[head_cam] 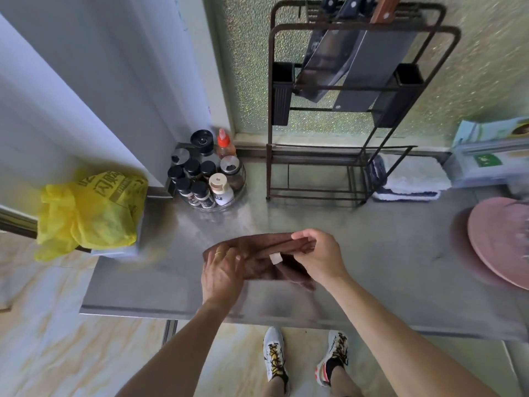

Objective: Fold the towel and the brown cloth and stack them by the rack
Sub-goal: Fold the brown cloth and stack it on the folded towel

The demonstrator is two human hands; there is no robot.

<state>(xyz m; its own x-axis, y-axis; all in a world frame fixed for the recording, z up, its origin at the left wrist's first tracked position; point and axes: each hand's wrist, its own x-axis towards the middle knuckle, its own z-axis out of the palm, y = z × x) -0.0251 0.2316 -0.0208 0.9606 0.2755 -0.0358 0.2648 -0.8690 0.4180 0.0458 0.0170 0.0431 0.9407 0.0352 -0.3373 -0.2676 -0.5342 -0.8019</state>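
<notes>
The brown cloth (263, 255) lies partly folded on the steel counter (372, 253), a white tag showing near its middle. My left hand (221, 272) lies flat on the cloth's left part. My right hand (320, 255) pinches the folded upper right edge of the cloth. A white towel (412, 179) with a dark border lies folded on the counter just right of the dark metal rack (352, 116), partly behind its lower bars.
Cleavers hang in the rack. A round tray of spice bottles (206, 179) stands at the back left. A yellow plastic bag (88, 213) hangs off the counter's left end. A pink round board (501, 242) and boxes (492, 150) sit at the right.
</notes>
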